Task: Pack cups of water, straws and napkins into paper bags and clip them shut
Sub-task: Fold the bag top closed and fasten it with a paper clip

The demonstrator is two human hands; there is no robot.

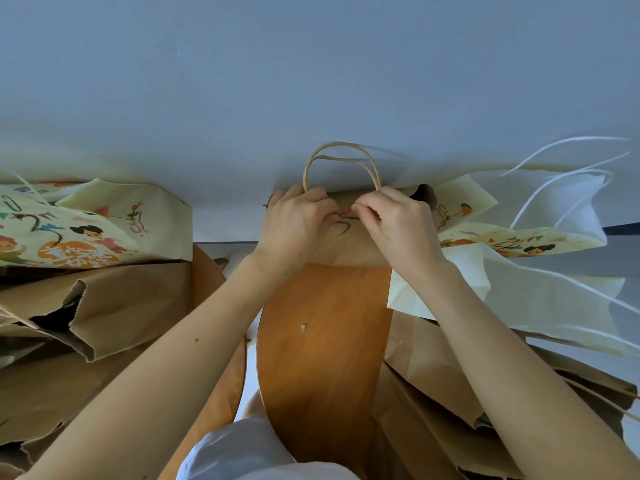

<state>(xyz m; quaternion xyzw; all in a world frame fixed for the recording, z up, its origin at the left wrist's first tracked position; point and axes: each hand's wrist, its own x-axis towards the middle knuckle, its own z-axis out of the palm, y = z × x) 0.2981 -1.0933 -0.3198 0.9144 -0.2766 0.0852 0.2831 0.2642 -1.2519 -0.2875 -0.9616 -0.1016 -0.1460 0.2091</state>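
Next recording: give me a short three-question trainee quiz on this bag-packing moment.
1. True or false: printed bags lie only to the left of the brown bag.
2. The left hand and the right hand are both: A lying open and idle; B pinching the brown bag's folded top; C holding cups.
3. How many handles rise above the brown bag?
Key: 1 false; 2 B; 3 two.
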